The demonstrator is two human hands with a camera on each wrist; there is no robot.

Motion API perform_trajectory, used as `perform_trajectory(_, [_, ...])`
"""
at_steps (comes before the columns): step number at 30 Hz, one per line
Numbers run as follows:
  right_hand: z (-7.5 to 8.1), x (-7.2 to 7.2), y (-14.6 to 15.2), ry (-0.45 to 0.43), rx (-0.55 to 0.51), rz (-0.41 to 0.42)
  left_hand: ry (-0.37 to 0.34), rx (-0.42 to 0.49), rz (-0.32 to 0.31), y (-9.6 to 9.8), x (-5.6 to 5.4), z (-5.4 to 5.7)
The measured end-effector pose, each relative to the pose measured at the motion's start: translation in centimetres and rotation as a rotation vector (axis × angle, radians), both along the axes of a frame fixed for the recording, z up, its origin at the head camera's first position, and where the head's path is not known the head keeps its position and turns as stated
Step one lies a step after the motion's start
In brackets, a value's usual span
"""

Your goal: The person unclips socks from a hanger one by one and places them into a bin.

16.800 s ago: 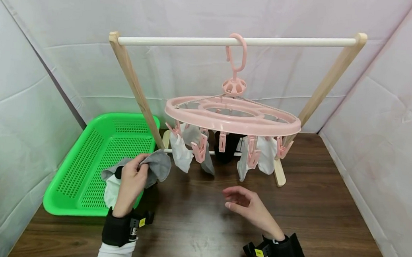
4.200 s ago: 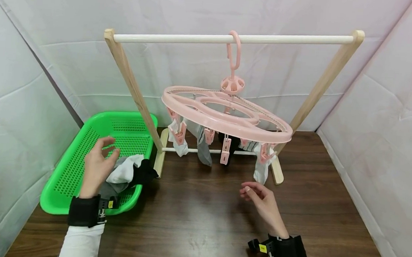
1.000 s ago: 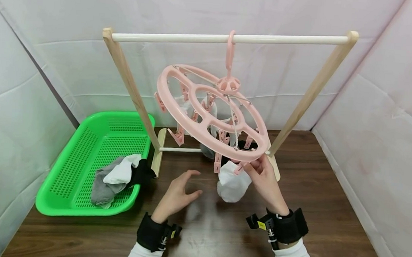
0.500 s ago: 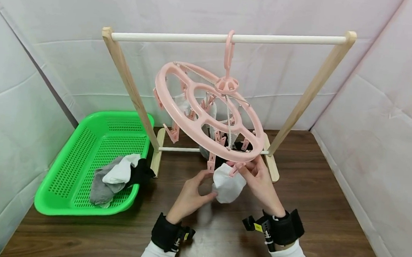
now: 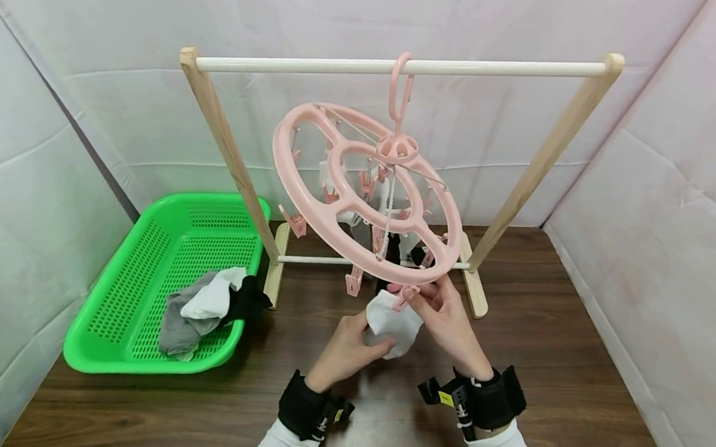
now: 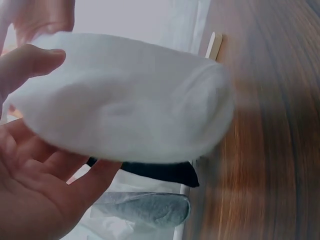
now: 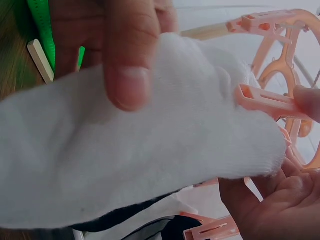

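A white sock (image 5: 393, 328) hangs at the front of a pink round clip hanger (image 5: 416, 277), under a pink clothespin (image 5: 404, 298). My left hand (image 5: 344, 351) holds the sock's side, thumb in front and fingers behind, as the left wrist view shows. The right hand (image 5: 450, 325) pinches the clothespin between thumb and fingers. In the right wrist view this clothespin (image 7: 267, 101) bites the sock's ribbed cuff, its handles under the thumb. The hanger's ring tilts steeply, front edge low. Behind, a grey sock (image 6: 150, 207) and a black one (image 6: 165, 172) hang too.
The hanger hooks over a white bar (image 5: 294, 65) between wooden legs (image 5: 229, 149) on a dark wood table (image 5: 572, 377). At left, a green basket (image 5: 91, 333) holds grey cloth (image 5: 181, 323), a white piece (image 5: 210, 300) and a black one (image 5: 248, 301) over its rim. Other clothespins dangle.
My left hand, over the basket seconds ago, has come right and taken hold of the white sock. The right hand has moved slightly left with the clothespin; the hanger has turned and tilted.
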State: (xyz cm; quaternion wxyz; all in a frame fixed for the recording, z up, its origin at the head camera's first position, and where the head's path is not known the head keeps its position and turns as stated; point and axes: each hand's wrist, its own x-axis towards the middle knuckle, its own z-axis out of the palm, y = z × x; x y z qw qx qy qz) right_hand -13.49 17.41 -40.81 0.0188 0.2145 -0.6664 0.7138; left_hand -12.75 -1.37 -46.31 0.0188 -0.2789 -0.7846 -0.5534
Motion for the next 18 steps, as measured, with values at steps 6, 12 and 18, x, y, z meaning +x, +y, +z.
perform_trajectory(6, [0.0, 0.1, -0.2, 0.021, -0.001, 0.034, -0.057, 0.05, 0.039, 0.7, 0.5, 0.3])
perform_trajectory(12, [-0.2, 0.2, -0.3, 0.019, -0.028, 0.074, -0.022, 0.054, 0.066, 0.7, 1.5, 2.3])
perform_trajectory(18, [-0.2, 0.5, -0.7, 0.0, -0.109, 0.11, -0.053, 0.05, 0.059, 0.5, 2.4, 3.7])
